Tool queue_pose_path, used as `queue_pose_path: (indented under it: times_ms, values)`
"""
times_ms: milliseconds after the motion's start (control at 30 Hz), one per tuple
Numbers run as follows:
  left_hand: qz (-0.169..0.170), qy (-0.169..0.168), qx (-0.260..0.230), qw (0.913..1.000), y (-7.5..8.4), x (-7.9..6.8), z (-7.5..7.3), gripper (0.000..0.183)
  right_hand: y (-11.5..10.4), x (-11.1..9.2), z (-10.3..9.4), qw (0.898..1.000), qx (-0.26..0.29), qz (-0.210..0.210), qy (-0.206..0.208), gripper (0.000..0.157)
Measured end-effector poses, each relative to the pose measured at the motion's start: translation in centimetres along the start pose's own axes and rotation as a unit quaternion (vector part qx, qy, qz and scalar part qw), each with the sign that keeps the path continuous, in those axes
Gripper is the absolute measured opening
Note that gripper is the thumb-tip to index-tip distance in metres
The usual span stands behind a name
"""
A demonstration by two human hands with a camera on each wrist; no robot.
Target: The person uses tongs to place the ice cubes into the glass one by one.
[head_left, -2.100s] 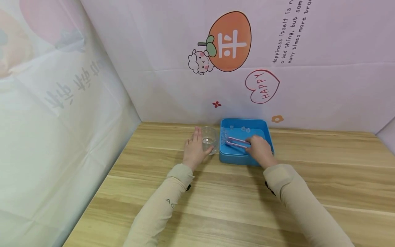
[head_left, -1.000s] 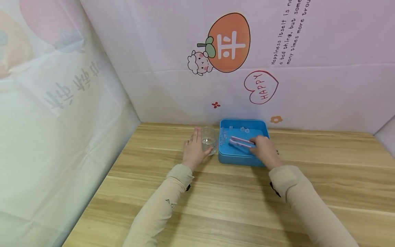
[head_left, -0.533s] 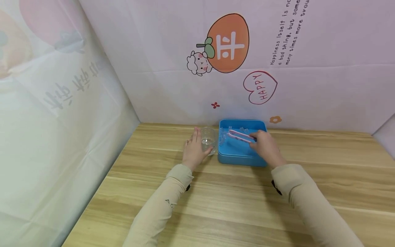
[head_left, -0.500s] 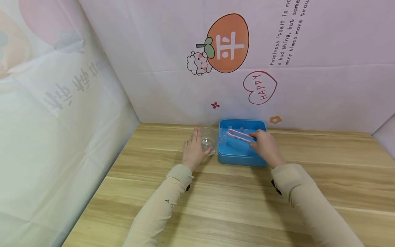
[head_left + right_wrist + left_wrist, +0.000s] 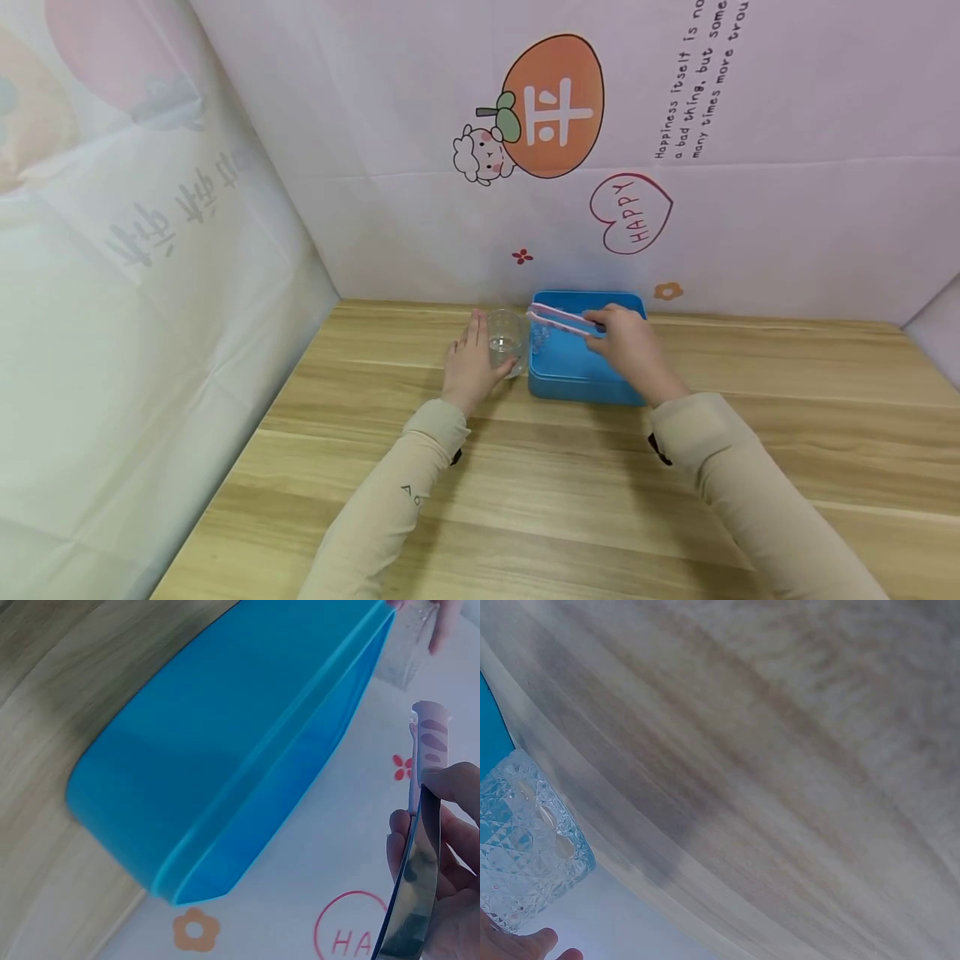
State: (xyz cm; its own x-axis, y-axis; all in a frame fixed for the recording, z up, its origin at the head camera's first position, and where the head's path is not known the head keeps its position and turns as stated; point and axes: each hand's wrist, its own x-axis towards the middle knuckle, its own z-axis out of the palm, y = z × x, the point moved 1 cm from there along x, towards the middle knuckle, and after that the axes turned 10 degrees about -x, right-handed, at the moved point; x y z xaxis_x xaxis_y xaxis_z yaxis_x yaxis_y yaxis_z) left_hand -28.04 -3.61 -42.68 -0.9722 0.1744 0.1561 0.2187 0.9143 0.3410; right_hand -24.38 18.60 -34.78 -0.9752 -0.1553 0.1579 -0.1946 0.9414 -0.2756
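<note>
In the head view my left hand (image 5: 470,367) holds a clear glass cup (image 5: 507,340), fingers along its left side and thumb across its front. The left wrist view shows the cup's cut-patterned wall (image 5: 532,840). My right hand (image 5: 628,346) grips pink-tipped tongs (image 5: 558,320) over a blue box (image 5: 585,390), their tips above the box's left rim, close to the cup. Small clear pieces (image 5: 540,337) lie along the left inside of the box. A tiny clear bit seems to show at the tong tips; whether it is pinched I cannot tell.
Box and cup stand side by side on a wood-grain table (image 5: 525,500), near its back edge. Behind them rises a printed white backdrop (image 5: 420,242); another white sheet (image 5: 225,350) hangs at the left.
My right hand first drew the tongs rightward from the pieces, then raised them and carried them left toward the cup. My left hand has stayed at the cup.
</note>
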Motion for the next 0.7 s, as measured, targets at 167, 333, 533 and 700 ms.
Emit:
queue_pose_path:
  times_ms: [167,333,533,700]
  values:
    - [-0.001,-0.006,-0.006,1.0000,0.0,0.0,0.1,0.093,-1.2,0.1,-0.1,1.000,-0.003,-0.008,0.004,0.036]
    - [-0.001,-0.010,-0.013,0.9999,0.0,0.0,0.2,0.093,-2.0,0.1,0.2,1.000,-0.007,-0.016,0.009,0.036]
    - [-0.001,-0.012,-0.011,0.9999,0.0,-0.1,0.1,0.093,-2.6,0.0,0.9,1.000,-0.008,-0.019,-0.006,0.034]
    - [-0.001,-0.013,-0.010,0.9999,-0.1,-0.1,0.0,0.093,-2.7,0.0,1.2,0.999,-0.015,-0.028,-0.010,0.033]
